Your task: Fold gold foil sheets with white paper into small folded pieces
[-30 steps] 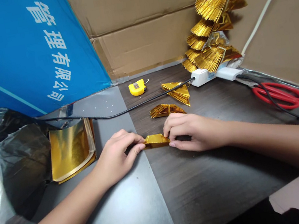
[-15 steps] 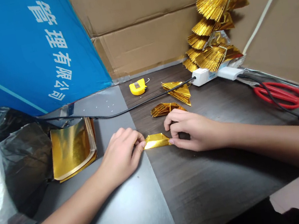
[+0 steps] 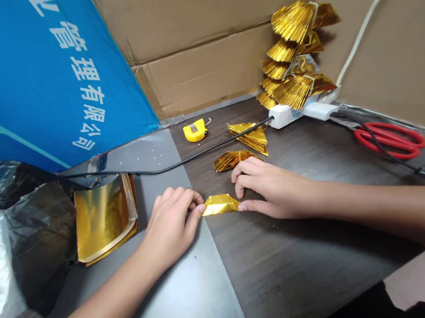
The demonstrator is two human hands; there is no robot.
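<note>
A small folded piece of gold foil paper (image 3: 220,204) lies on the dark table between both hands. My left hand (image 3: 172,222) pinches its left end with thumb and fingers curled. My right hand (image 3: 269,188) presses and pinches its right end, fingers bent over it. Just behind the right hand lie two folded gold pieces (image 3: 233,158), one of them fan-shaped (image 3: 250,135). A stack of flat gold foil sheets (image 3: 102,219) rests to the left of my left hand.
A yellow tape measure (image 3: 195,131), a black cable (image 3: 164,166), a white power strip (image 3: 284,113) and red scissors (image 3: 390,139) lie behind. Bundles of folded gold pieces (image 3: 292,51) lean in the cardboard corner. A blue box (image 3: 25,77) and black plastic bags (image 3: 24,236) stand left.
The view tilted slightly down. My right hand's fingers shifted along the gold piece's right end; the piece stays on the table between both hands.
</note>
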